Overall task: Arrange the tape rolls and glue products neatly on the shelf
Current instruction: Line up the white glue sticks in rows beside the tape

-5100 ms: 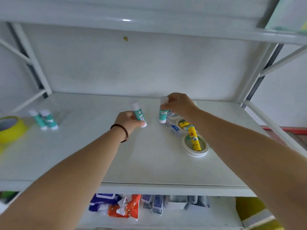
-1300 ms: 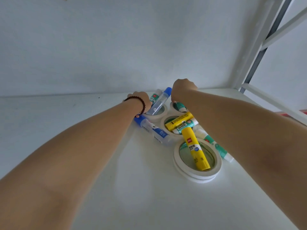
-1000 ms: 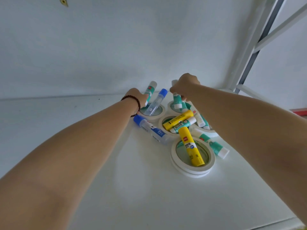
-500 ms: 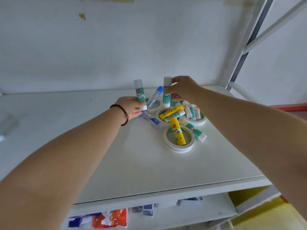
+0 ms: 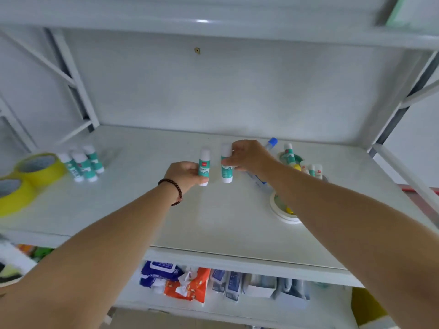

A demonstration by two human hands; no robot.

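Note:
My left hand (image 5: 184, 173) grips an upright green-and-white glue stick (image 5: 204, 167) above the middle of the white shelf (image 5: 147, 205). Just to its right, my right hand (image 5: 249, 155) holds a second glue stick (image 5: 226, 166) by its top, also upright. Three matching glue sticks (image 5: 82, 162) stand grouped at the left. Two yellow tape rolls (image 5: 31, 172) lie beside them at the far left. On the right sits a heap of glue sticks (image 5: 308, 168), a blue-capped glue pen (image 5: 270, 143) and a white tape roll (image 5: 282, 210), partly hidden by my right arm.
The back wall panel and slanted frame bars (image 5: 73, 74) close off the shelf at both sides. An upper shelf (image 5: 213, 22) hangs overhead. The lower shelf holds blue and orange packets (image 5: 175, 281) and small boxes.
Both hands lifted a glue stick each out of the heap on the right and carried them left toward the shelf's middle. The camera pulled back, so the left group and yellow tapes came into view.

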